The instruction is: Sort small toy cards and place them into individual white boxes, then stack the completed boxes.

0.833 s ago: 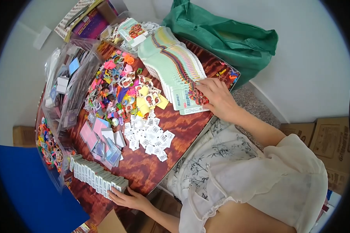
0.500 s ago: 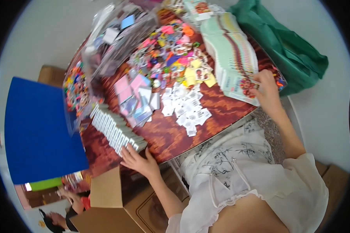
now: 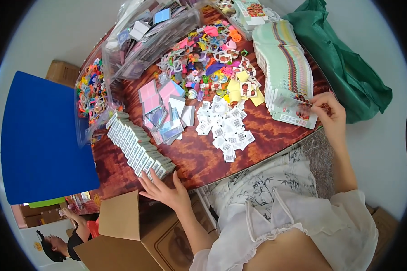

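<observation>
My right hand (image 3: pixel 331 115) pinches the edge of the front flat printed carton (image 3: pixel 288 113) at the right of the table. Behind it, a fanned stack of pale green flat cartons (image 3: pixel 282 58) runs toward the far side. My left hand (image 3: pixel 168 193) is open, fingers spread, its fingertips against the near end of a row of small white-and-green boxes (image 3: pixel 133 142). Between the hands lie a heap of small white printed packets (image 3: pixel 226 128), some pink and clear flat cases (image 3: pixel 167 110) and a pile of colourful small trinkets (image 3: pixel 208 58).
Clear plastic bags of flat cases (image 3: pixel 153 43) and coloured trinkets (image 3: pixel 91 90) stand on the far left. A green bag (image 3: pixel 343 58) hangs at the right edge. Below my left hand is an open cardboard box (image 3: pixel 120 217). A blue panel (image 3: pixel 49 140) and another person (image 3: pixel 72 239) are at left.
My view has shifted slightly. The right hand has moved a little outward, from over the front carton to pinching its edge. The left hand stays by the row, its fingers a bit more spread.
</observation>
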Available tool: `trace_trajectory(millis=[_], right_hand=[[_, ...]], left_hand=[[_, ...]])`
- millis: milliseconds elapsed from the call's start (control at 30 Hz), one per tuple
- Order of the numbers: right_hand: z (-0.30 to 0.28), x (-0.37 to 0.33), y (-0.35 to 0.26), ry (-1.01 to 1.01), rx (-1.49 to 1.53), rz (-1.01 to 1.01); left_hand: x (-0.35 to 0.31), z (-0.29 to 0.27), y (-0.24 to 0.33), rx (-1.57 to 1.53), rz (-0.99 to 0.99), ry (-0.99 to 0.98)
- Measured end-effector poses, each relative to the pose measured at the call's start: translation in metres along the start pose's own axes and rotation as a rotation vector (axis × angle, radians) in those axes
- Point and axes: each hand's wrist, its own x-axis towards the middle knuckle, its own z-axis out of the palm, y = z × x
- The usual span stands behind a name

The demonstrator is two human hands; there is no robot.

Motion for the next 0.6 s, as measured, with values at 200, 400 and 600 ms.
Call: trace_trajectory(millis=[200, 400, 600], right_hand=[[0.039, -0.008, -0.042, -0.405, -0.19, -0.381], [0.113, -0.025, -0.06, -0.76, -0.036, -0.661], [0.106, -0.025, -0.048, -0.472, 0.043, -0.366]], left_hand=[[0.008, -0.034, 0.084, -0.946, 0.082, -0.47], [0.012, 0.01, 0.086, -1.61, -0.126, -1.632], [0.002, 0.018, 0.085, -1.689, -0.177, -1.65]])
